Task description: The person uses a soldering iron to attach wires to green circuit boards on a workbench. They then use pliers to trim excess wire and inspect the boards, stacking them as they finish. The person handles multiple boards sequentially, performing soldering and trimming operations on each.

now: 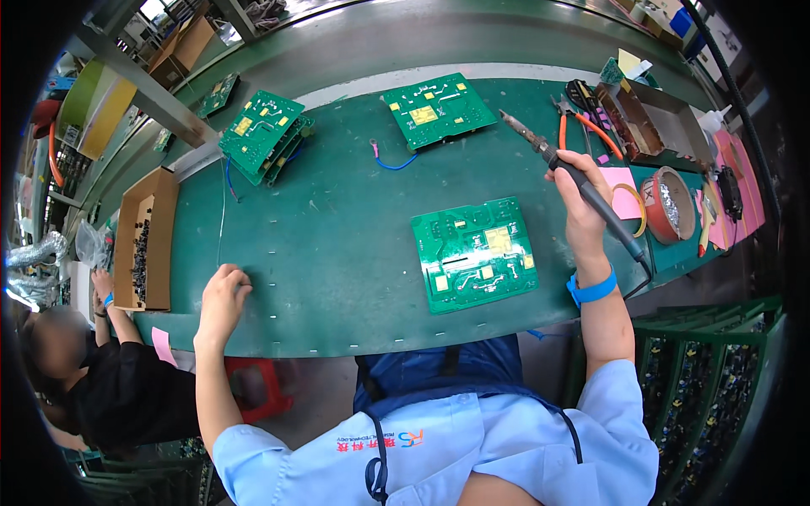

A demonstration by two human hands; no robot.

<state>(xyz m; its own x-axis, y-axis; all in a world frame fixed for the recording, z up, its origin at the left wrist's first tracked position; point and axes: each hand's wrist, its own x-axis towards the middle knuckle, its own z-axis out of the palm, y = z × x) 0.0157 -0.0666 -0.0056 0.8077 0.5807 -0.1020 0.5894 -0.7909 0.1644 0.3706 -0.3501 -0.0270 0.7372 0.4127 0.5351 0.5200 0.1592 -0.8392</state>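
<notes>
My right hand (582, 211) is wrapped round the dark handle of a soldering iron (620, 229). Its metal tip points up and left, beside the far circuit board (440, 110), which has a blue wire (396, 164) coming off it. Nearer to me, a green circuit board (474, 255) with yellow patches lies flat between my hands, touched by neither. Close to the table's left part, my left hand (223, 302) is closed in a pinch on a thin solder wire (222, 223) that runs up from the fingers. The fingertips are partly hidden.
Stacked circuit boards (266, 135) stand at the far left, above a cardboard box (152, 240) of small black parts. On the right are orange-handled pliers (582, 126), an open metal box (654, 126) and a reddish round container (668, 205). A co-worker (118, 379) sits at left.
</notes>
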